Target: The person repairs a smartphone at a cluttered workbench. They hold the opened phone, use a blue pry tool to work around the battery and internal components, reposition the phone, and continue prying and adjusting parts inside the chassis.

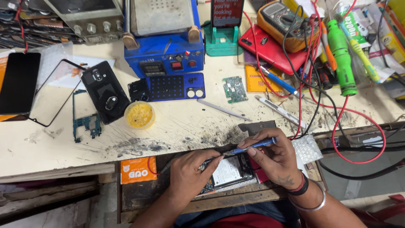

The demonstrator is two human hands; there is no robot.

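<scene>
My right hand (pixel 276 158) grips a blue-handled screwdriver (pixel 253 146) like a pen, with its tip pointing left onto an opened phone (pixel 228 173). The phone lies at the front edge of the worn bench, showing its white battery. Over the phone's left end rests my left hand (pixel 190 173), its fingertips pinched close to the screwdriver tip, with a thin metal tool under the fingers. Whether that hand grips the phone or the tool is not clear.
On the bench (pixel 181 122) lie a black phone back (pixel 104 90), a yellow paste tub (pixel 139 114), circuit boards (pixel 235 89), a blue heating station (pixel 164 50), a blue screw mat (pixel 171 87), a red phone (pixel 270 48), a multimeter (pixel 280 17), a green tool (pixel 341 55) and red and black wires (pixel 337 122).
</scene>
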